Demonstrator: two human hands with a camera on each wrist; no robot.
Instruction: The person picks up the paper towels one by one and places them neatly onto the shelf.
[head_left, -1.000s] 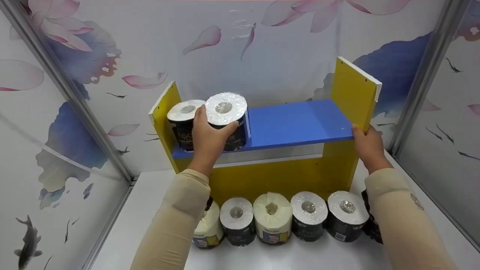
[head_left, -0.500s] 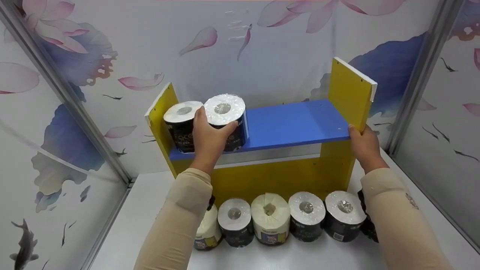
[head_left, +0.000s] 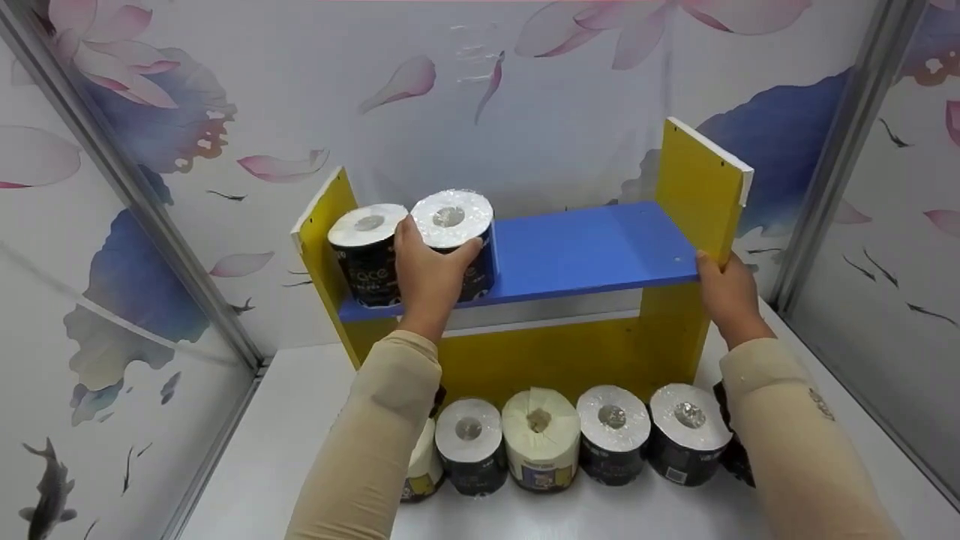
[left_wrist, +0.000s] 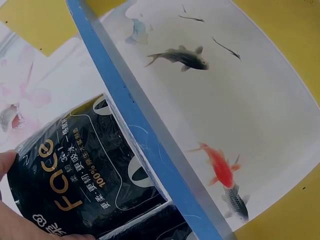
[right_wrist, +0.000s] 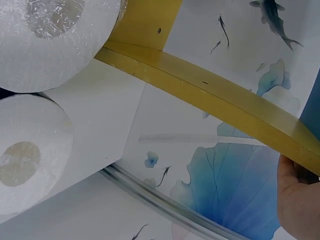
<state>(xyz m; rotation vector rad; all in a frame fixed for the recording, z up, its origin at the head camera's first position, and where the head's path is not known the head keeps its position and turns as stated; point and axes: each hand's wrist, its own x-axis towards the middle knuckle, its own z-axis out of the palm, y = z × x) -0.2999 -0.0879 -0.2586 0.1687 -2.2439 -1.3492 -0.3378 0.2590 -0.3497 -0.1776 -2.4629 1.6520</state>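
Two toilet rolls in black wrappers stand upright on the blue shelf board (head_left: 592, 244) at its left end. The left roll (head_left: 364, 259) is beside the yellow side panel. My left hand (head_left: 431, 277) holds the right roll (head_left: 454, 214) from the front, thumb and fingers spread round it and hiding part of its wrapper. In the left wrist view this black wrapper (left_wrist: 75, 175) lies along the blue edge. My right hand (head_left: 727, 296) grips the front edge of the yellow right side panel (head_left: 701, 191), level with the board; in the right wrist view part of the hand (right_wrist: 300, 207) shows under the panel (right_wrist: 200, 95).
In front of the shelf unit a row of toilet rolls stands on the white table (head_left: 300, 420), some black-wrapped (head_left: 615, 435), others cream (head_left: 541, 442). My sleeves partly cover the row's ends. Printed walls (head_left: 585, 112) enclose the back and sides.
My left hand has shifted slightly to the right, uncovering more of the left roll's wrapper. The right hand keeps its grip on the panel. The head view has moved a little.
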